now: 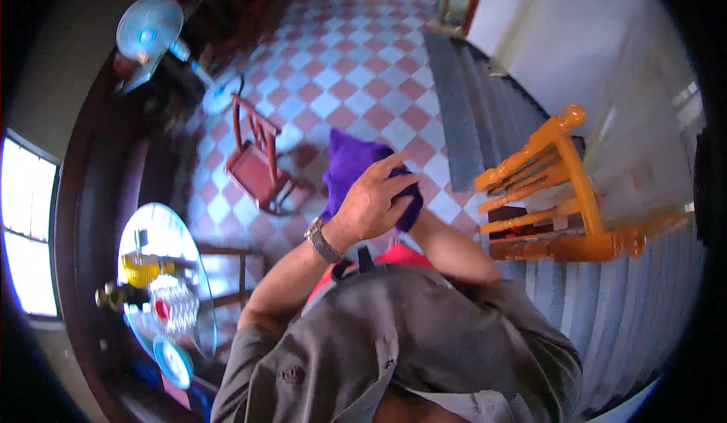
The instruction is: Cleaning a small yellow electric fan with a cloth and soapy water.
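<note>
A purple cloth (355, 159) is bunched up in front of my waist, above the tiled floor. My left hand (372, 198), with a metal-band wristwatch (322, 240) on its wrist, lies across the cloth and holds it from above. Its fingers reach over the darker folds on the right, somewhat spread and slightly blurred. From the right, my right forearm (457, 250) comes up to the cloth. The cloth and my left hand hide most of my right hand, so its grip does not show. Part of a red garment (404, 255) shows below my wrists.
A small reddish-brown wooden chair (255, 167) stands ahead on the left, near a pedestal fan (150, 28). At left, a glass-topped table (133, 238) carries a yellow basket (142, 269) and glassware. An orange varnished wooden chair (579, 179) is close on my right, by grey corrugated sheets (483, 93).
</note>
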`<state>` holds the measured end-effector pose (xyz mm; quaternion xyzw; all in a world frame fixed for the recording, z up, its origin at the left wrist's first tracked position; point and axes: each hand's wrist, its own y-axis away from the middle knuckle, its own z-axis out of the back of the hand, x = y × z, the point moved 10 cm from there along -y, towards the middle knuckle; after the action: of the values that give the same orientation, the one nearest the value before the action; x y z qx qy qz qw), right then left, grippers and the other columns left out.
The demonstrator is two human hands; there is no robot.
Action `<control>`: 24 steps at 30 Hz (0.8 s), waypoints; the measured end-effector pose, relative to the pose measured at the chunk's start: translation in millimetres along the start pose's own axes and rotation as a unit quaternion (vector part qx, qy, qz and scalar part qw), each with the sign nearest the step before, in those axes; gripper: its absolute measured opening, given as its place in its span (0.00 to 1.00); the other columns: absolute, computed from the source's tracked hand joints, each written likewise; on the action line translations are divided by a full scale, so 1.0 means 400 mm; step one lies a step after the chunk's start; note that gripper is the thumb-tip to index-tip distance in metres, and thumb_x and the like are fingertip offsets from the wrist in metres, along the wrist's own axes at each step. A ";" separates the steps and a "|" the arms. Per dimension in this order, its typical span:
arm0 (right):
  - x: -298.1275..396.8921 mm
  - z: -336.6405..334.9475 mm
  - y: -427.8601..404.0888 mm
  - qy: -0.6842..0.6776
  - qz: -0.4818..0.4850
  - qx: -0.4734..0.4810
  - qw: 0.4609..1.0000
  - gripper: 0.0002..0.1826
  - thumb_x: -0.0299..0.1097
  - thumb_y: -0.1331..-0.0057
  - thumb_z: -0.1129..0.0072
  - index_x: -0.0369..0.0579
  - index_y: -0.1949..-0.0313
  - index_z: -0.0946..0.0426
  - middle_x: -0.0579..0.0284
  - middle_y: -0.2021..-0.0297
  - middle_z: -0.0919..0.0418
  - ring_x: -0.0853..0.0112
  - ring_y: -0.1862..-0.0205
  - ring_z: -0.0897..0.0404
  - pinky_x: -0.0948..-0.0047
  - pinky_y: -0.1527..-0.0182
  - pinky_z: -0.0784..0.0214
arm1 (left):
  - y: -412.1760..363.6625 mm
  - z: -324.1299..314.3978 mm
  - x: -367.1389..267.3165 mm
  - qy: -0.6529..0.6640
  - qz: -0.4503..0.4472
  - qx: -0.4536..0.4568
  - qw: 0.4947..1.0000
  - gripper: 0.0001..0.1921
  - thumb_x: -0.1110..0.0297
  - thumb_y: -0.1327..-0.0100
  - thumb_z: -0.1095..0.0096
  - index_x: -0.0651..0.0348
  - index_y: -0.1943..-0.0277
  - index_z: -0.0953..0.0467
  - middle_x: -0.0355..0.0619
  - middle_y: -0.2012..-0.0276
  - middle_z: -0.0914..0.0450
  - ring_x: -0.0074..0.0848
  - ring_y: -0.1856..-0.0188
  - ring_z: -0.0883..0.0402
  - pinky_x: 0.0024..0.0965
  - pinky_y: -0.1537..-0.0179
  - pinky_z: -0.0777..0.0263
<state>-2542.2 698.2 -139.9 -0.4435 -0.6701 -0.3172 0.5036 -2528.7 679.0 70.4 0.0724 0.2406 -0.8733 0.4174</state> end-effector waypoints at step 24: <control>0.123 -0.135 -0.352 -0.048 -0.032 0.180 0.982 0.14 0.42 0.21 0.59 0.49 0.53 0.26 0.57 0.54 0.20 0.64 0.51 0.22 0.60 0.46 0.30 | -0.084 0.050 0.391 -0.147 0.230 -0.251 0.929 0.12 0.71 0.38 0.42 0.58 0.52 0.23 0.50 0.59 0.19 0.37 0.61 0.15 0.39 0.62 0.21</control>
<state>-2654.4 607.5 -74.2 -0.3383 -0.7535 -0.1861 0.5321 -2653.2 579.1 48.8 -0.1107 0.3646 -0.6652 0.6422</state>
